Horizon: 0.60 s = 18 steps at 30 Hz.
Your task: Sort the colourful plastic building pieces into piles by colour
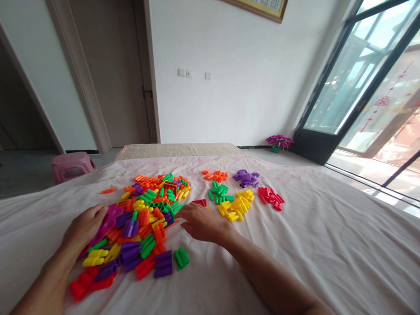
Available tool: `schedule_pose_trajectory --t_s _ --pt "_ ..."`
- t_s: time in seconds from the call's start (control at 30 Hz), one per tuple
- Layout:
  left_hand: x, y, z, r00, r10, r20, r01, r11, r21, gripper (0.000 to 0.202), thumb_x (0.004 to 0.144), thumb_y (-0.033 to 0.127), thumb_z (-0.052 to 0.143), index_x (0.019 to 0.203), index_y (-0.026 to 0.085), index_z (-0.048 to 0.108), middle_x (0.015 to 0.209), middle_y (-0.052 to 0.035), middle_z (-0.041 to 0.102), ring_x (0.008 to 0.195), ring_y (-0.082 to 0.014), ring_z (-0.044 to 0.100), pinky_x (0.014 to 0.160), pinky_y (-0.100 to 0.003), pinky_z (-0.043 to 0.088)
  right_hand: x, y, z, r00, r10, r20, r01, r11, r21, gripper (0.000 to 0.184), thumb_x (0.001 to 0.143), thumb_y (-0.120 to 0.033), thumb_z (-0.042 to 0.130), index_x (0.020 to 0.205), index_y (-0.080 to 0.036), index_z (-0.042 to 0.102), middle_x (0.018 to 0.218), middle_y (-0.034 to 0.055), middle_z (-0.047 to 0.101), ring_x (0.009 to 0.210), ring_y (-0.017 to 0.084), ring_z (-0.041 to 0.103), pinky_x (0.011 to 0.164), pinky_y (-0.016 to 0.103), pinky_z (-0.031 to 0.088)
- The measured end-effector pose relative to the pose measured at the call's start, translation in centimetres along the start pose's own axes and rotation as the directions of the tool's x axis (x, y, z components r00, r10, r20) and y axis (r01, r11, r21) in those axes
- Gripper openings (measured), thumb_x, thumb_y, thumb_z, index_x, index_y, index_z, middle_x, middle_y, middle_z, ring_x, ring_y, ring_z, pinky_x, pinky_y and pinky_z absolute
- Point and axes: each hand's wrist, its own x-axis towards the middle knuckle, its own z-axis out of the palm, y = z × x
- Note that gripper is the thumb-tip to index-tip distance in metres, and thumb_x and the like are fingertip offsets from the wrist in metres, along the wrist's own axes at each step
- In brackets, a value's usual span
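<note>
A large mixed pile of plastic tube-shaped building blocks point(134, 249) in orange, green, purple, yellow and red lies on the sheet. At its left edge my left hand point(87, 226) is closed around the rim of a magenta plastic piece with a wavy edge point(111, 220); the pile hides part of that piece. My right hand point(201, 221) is at the pile's right side, palm down, its fingers stretched toward the green blocks point(176, 208). Nothing shows in its grasp, though its underside is hidden. Just behind that hand lies a red block point(199, 202).
Single-colour groups lie beyond my right hand: orange blocks point(216, 175), green blocks point(219, 192), purple blocks point(246, 178), yellow blocks point(237, 205) and red blocks point(271, 198). The wrinkled pale sheet point(296, 252) spreads beneath everything. A pink stool point(73, 165) stands on the floor at left.
</note>
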Motion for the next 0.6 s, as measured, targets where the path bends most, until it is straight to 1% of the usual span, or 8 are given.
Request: schedule_pose_trajectory --t_s 0.13,0.2,0.27,0.37,0.47,0.53,0.6 --pt "-0.2 0.2 -0.1 1.0 -0.008 0.01 0.008 1.0 -0.001 0.055 0.098 0.055 0.044 0.123 0.019 0.077 0.131 -0.0124 0.077 0.12 -0.0301 0.07 0.094 -0.031 0.052 0.4 -0.9 1.3 0.997 -0.079 -0.016 0.08 0.997 0.023 0.042 0.097 -0.014 0.068 0.138 -0.019 0.065 0.134 0.0119 0.071 0.125 0.024 0.064 0.106 0.037 0.049" --pt "-0.2 0.3 -0.2 1.0 -0.014 0.012 0.014 1.0 0.006 0.055 0.099 0.054 0.043 0.124 0.018 0.076 0.133 -0.0126 0.076 0.122 -0.0303 0.069 0.096 -0.031 0.051 0.8 -1.1 2.0 0.994 -0.107 -0.018 0.107 0.994 0.001 0.047 0.097 -0.015 0.07 0.142 -0.017 0.062 0.139 0.0127 0.068 0.126 0.025 0.063 0.107 0.038 0.049" --pt "-0.2 0.4 -0.2 1.0 -0.012 0.005 0.012 1.0 0.019 0.055 0.099 0.054 0.043 0.124 0.018 0.077 0.134 -0.0131 0.076 0.123 -0.0312 0.069 0.097 -0.032 0.051 1.2 -1.1 2.8 0.994 -0.106 -0.019 0.105 0.993 -0.046 0.049 0.097 -0.017 0.07 0.145 -0.018 0.06 0.139 0.0124 0.066 0.122 0.026 0.063 0.103 0.038 0.051" --pt "-0.2 0.4 -0.3 1.0 -0.007 0.001 0.007 0.999 0.033 0.055 0.099 0.053 0.044 0.124 0.017 0.077 0.133 -0.014 0.076 0.122 -0.0326 0.069 0.097 -0.034 0.052 1.8 -1.0 3.9 0.996 -0.084 -0.036 0.078 0.988 -0.131 0.046 0.099 -0.025 0.07 0.144 -0.023 0.06 0.136 0.0114 0.063 0.116 0.027 0.062 0.093 0.037 0.054" --pt "-0.2 0.5 -0.3 1.0 -0.006 0.003 0.006 0.999 0.032 0.055 0.1 0.052 0.044 0.125 0.016 0.077 0.134 -0.0148 0.076 0.124 -0.0331 0.068 0.099 -0.035 0.051 2.3 -0.8 4.8 0.994 -0.092 -0.062 0.08 0.982 -0.173 0.045 0.099 -0.032 0.072 0.142 -0.023 0.061 0.131 0.0105 0.062 0.114 0.026 0.06 0.09 0.036 0.053" --pt "-0.3 0.6 -0.4 1.0 -0.008 0.003 0.008 1.0 0.031 0.055 0.1 0.052 0.044 0.126 0.016 0.077 0.135 -0.0144 0.076 0.125 -0.0325 0.068 0.099 -0.034 0.051 2.5 -0.7 5.1 0.991 -0.107 -0.084 0.091 0.98 -0.175 0.043 0.099 -0.032 0.073 0.139 -0.023 0.061 0.127 0.0096 0.062 0.113 0.025 0.059 0.09 0.035 0.052" --pt "-0.3 0.6 -0.4 1.0 -0.006 0.003 0.006 1.0 0.03 0.055 0.101 0.052 0.043 0.126 0.017 0.077 0.133 -0.0134 0.076 0.124 -0.0317 0.068 0.098 -0.033 0.051 2.5 -0.6 5.4 0.989 -0.116 -0.096 0.098 0.98 -0.176 0.033 0.1 -0.027 0.07 0.131 -0.021 0.064 0.123 0.0086 0.063 0.11 0.024 0.059 0.09 0.034 0.051"
